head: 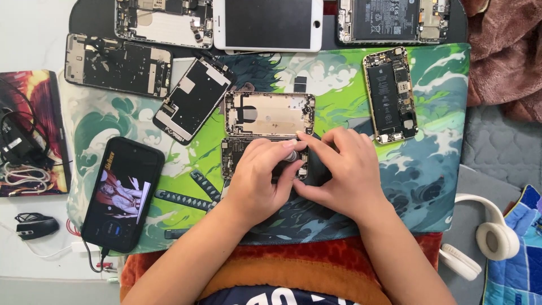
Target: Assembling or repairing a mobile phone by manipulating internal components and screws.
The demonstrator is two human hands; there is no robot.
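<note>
a person's left hand (258,178) and right hand (339,172) are meeting over an opened phone (265,157) lying on a green and blue printed mat (429,169), just in front of the body. the left fingers are curling closed round a small silver-tipped tool (291,156), its tip pointing down into the phone's insides. the right hand is pressing on the phone's right end, thumb and forefinger pinching together beside the tool; whether they are actually gripping it is not clear. most of the phone is hiding under both hands, with only its left end and top edge showing.

touching its far edge, an empty gold shell (270,114) is lying flat. to the left of that, a screen panel (193,99) is resting face down at a slant. further right, well apart, a stripped phone with a black battery (390,95) is lying upright on the mat. four more phone bodies and panels are lining the far edge. near the left forearm, a black phone (123,194) is playing a picture, a cable running from its near end. white headphones (485,237) are sitting off the mat at right, a black mouse (35,226) at left.
</note>
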